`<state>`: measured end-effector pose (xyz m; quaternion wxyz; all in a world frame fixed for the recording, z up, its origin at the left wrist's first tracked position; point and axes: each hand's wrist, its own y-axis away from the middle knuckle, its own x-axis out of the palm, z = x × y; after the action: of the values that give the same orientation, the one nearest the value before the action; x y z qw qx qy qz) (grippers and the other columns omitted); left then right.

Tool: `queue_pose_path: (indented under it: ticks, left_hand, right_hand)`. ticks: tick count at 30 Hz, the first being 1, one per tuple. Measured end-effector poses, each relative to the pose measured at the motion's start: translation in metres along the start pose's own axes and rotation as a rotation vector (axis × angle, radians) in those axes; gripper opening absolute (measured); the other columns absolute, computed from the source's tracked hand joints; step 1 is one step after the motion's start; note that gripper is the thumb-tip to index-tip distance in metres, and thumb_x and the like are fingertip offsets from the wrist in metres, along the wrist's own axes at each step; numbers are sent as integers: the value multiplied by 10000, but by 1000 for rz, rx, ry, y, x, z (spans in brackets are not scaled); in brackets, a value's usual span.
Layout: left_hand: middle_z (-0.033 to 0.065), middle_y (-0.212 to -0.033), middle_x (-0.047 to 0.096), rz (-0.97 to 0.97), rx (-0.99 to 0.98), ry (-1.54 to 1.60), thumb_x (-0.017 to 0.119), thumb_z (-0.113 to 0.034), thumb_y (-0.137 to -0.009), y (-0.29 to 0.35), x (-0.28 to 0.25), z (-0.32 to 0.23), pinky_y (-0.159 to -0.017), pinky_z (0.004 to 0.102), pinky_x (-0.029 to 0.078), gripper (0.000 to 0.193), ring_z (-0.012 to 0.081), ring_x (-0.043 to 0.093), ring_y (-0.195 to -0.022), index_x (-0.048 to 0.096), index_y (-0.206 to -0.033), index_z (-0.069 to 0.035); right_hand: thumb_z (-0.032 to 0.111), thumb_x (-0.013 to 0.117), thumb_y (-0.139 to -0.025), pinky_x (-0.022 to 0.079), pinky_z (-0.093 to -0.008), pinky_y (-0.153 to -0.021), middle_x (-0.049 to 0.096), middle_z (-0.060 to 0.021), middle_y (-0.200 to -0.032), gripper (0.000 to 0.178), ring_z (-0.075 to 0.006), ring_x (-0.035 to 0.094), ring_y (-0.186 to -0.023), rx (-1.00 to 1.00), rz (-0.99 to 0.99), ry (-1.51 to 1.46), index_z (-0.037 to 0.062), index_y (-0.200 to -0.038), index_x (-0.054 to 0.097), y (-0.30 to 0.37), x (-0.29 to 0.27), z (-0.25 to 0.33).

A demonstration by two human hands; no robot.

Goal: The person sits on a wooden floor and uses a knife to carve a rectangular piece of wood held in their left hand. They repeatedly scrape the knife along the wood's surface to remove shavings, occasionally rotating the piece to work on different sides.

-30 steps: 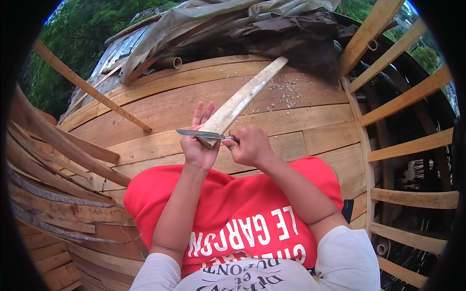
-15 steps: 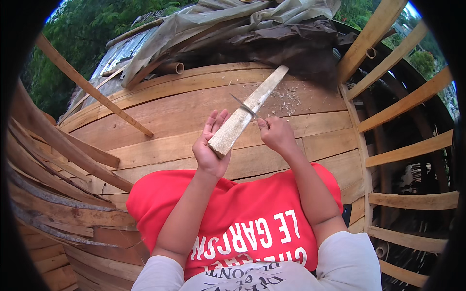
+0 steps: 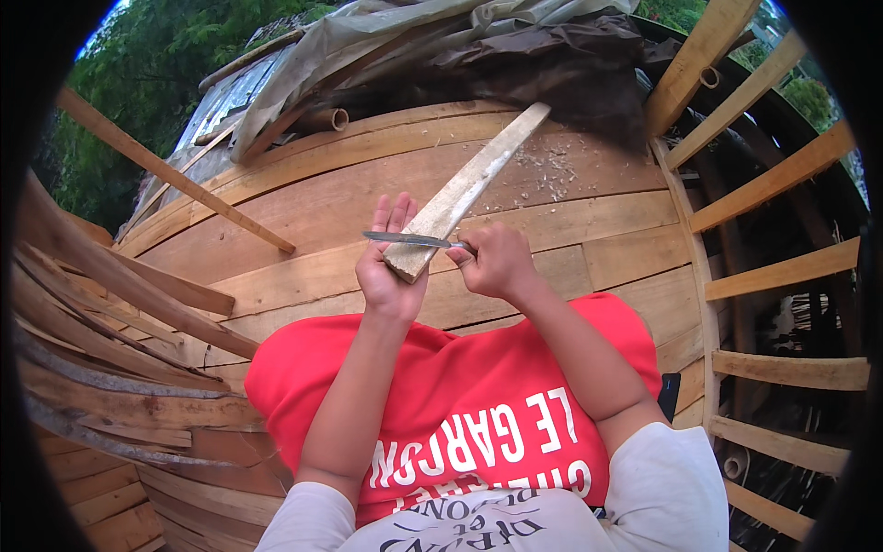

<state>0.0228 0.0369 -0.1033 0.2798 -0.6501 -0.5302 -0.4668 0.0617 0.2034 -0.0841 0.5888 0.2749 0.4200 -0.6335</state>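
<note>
A long, narrow wooden board slants away from me, its far tip near the dark sheet and its near end low in my left hand. That hand cradles the near end on its palm, fingers stretched out on the far side; the thumb is hidden by the wood. My right hand is closed around the handle of a knife. Crosswise over the board's near end lies the blade, its tip reaching past the left edge over my left fingers. Much of the handle is hidden in the fist.
Wood shavings are scattered on the plank floor by the board's far half. Wooden rails stand at the right, slats at the left. A dark plastic sheet lies at the far edge, and red cloth covers my lap.
My right hand has drawn the knife down the board toward me, from about its middle to the near end. The blade now lies more level. My left hand still supports the board.
</note>
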Motion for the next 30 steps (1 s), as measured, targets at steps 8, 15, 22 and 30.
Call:
queue_pose_path:
  ticks: [8, 15, 22, 30]
  left_hand:
    - [240, -1365, 481, -133, -224, 45, 330, -149, -935, 3, 7, -15, -1100, 504, 424, 477, 355, 490, -1280, 396, -1360, 59]
    - [285, -1226, 567, -80, -383, -324, 239, -298, -1032, 18, 12, -46, -1003, 476, 533, 524, 388, 615, -1121, 428, -1282, 121]
    - [186, -1094, 623, 111, -442, -580, 246, -381, -1075, 38, 4, -50, -678, 327, 574, 497, 306, 682, -1011, 462, -1294, 9]
    - [71, -910, 565, 213, -245, -759, 350, -436, -1064, 32, 4, -23, -440, 228, 318, 399, 157, 598, -703, 483, -1201, -86]
  right_hand:
    - [320, 658, -852, 423, -492, -516, 580, -150, -589, 312, -396, 586, -589, 16, -33, 6, 77, -659, 626, -2, 6, -1]
    - [346, 648, -863, 460, -506, -562, 615, -167, -619, 332, -398, 616, -622, 68, -24, -10, 76, -672, 670, 2, -1, 10]
    - [373, 590, -910, 451, -505, -554, 614, -181, -623, 410, -404, 615, -619, 124, 10, -48, 59, -654, 650, 3, -3, 7]
    - [398, 388, -984, 518, -529, -651, 650, -235, -685, 576, -432, 648, -671, 247, -119, 19, 25, -659, 685, -1, -19, 33]
